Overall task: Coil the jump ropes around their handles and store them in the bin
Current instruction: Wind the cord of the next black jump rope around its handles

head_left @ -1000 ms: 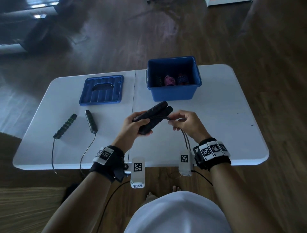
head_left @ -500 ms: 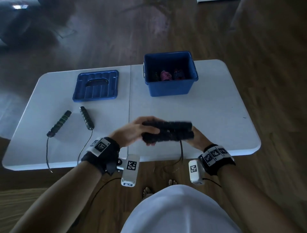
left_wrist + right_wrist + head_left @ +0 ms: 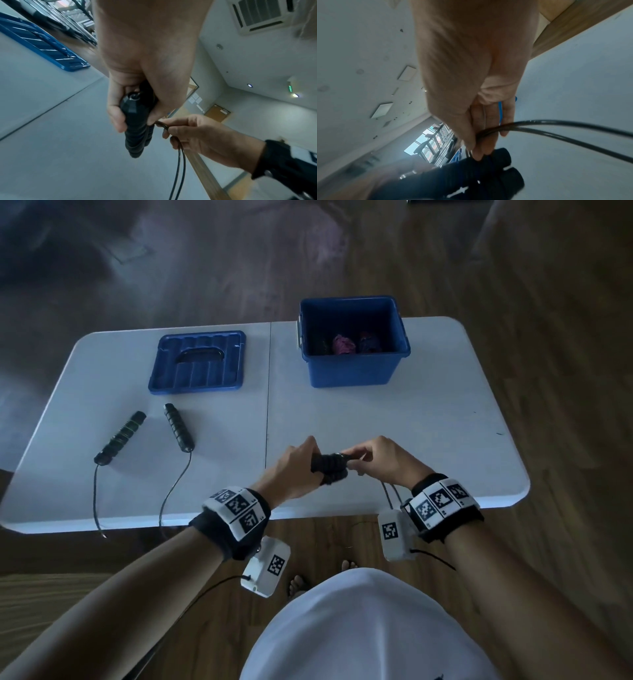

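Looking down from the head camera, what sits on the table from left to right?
Green-banded handle → black handle → blue lid → held handles → blue bin.

A white rectangular folding worktop (image 3: 428, 412) stands on a dark wooden plank floor (image 3: 548, 302). A white ceiling air-conditioning vent (image 3: 257, 16) appears in the left wrist view.

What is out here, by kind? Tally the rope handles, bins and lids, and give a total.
Rope handles: 4 (loose handles; held pair in left hand)
Bins: 1
Lids: 1
Total: 6
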